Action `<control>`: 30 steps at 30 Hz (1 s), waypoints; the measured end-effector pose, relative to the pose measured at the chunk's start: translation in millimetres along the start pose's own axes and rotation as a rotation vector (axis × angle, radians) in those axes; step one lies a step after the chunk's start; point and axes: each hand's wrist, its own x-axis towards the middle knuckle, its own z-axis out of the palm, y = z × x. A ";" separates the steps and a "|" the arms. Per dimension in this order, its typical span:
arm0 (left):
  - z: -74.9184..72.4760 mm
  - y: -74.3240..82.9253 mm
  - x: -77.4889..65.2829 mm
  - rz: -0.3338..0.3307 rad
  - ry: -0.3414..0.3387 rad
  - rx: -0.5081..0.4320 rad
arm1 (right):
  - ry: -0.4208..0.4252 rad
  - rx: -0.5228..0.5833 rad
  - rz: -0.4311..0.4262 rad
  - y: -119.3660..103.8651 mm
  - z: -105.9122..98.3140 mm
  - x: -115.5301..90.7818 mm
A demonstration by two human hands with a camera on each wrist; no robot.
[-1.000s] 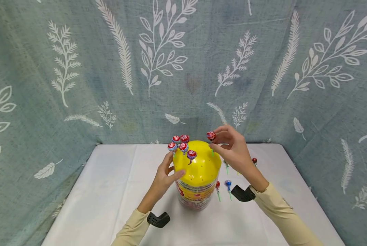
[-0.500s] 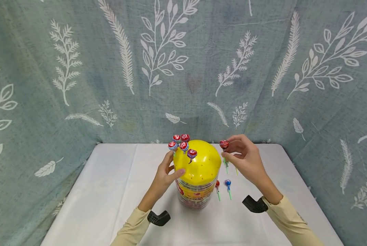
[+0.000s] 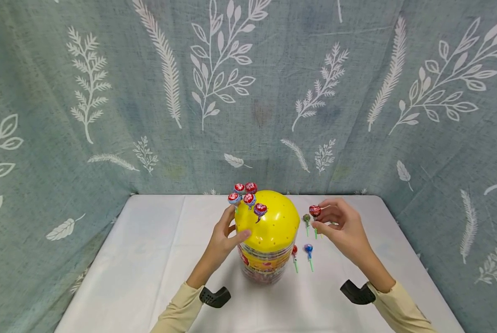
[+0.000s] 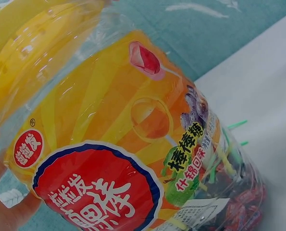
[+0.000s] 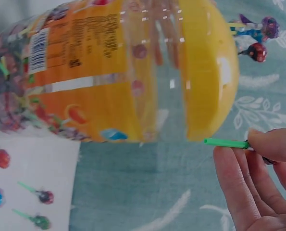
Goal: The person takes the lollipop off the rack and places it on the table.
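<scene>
A clear plastic candy jar with a yellow domed lid stands upright on the table. My left hand grips it at the upper left, thumb over the lid's edge. Several wrapped lollipops stick up from holes at the lid's left side. To the right of the jar, my right hand pinches a dark red lollipop between thumb and fingers. Its green stick points out from the fingertips in the right wrist view. The left wrist view is filled by the jar's orange printed label.
Loose lollipops lie on the white-covered table right of the jar: a blue one, a red one and a green one. Others may be hidden behind my right hand. A grey-green leaf-patterned curtain hangs behind and around the table.
My right hand has moved right and down, carrying the dark red lollipop from over the lid's right edge to beside the jar. My left hand stays on the jar.
</scene>
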 end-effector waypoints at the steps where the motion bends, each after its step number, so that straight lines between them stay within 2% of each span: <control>1: 0.0 0.0 -0.2 0.000 0.000 0.000 | 0.000 0.009 0.004 5.4 -0.5 -1.1; 8: -0.3 -0.2 -1.0 -0.011 0.007 0.011 | 0.004 -0.002 0.046 44.5 -4.3 -8.5; 18: -1.1 -1.4 -0.7 0.004 0.008 -0.005 | 0.001 -0.031 0.153 72.8 -5.6 -17.1; 30: 0.4 1.2 -2.5 0.003 0.015 0.007 | -0.016 -0.082 0.340 112.6 2.0 -29.3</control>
